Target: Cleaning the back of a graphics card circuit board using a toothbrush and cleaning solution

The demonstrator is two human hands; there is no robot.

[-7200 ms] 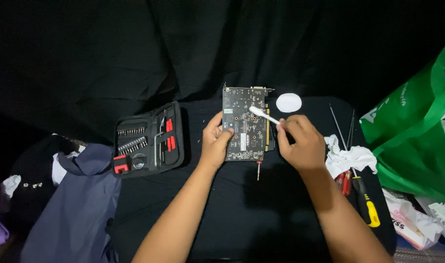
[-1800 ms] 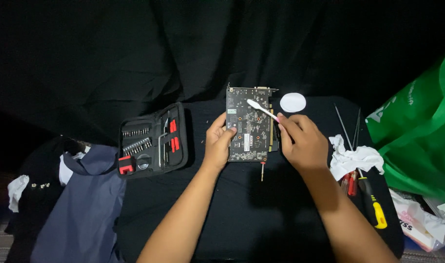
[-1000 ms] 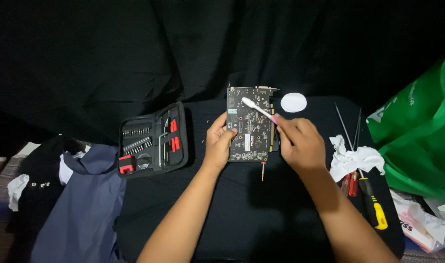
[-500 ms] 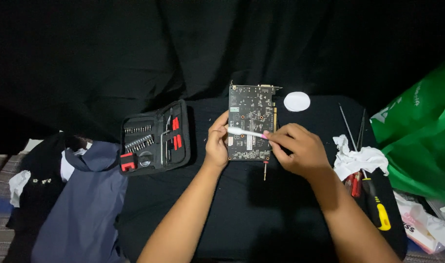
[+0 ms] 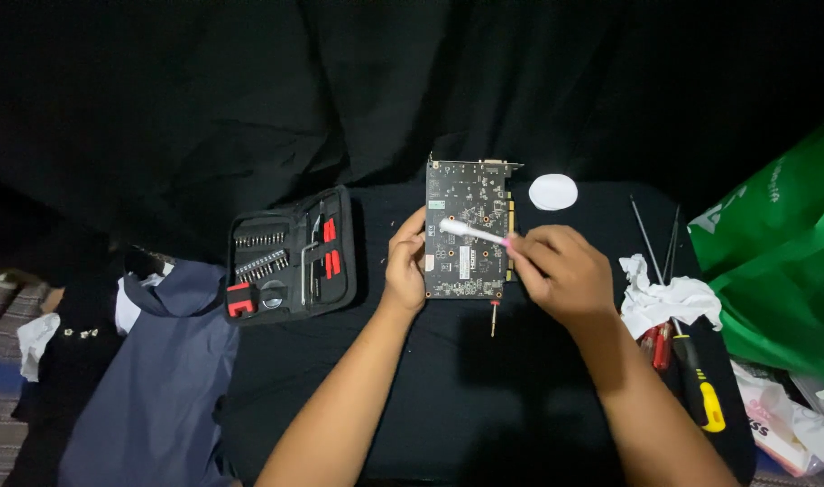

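Observation:
A dark green circuit board (image 5: 467,200) lies flat on the black cloth at the centre. My left hand (image 5: 405,267) grips its left edge. In my right hand (image 5: 561,271) is a small brush with a white head and pink handle (image 5: 472,234), its bristles resting on the left-middle part of the board. A small screwdriver (image 5: 494,317) pokes out from under the board's lower edge.
An open black tool case with bits and red tools (image 5: 291,257) lies left of the board. A white round pad (image 5: 553,191) sits upper right. Crumpled tissue (image 5: 666,298), long screwdrivers (image 5: 696,374) and a green bag (image 5: 780,252) are on the right; blue cloth (image 5: 159,379) lies lower left.
The brush head has swept from the board's upper right down to its left-middle, then edged slightly up. My left hand has kept its grip on the board's left edge.

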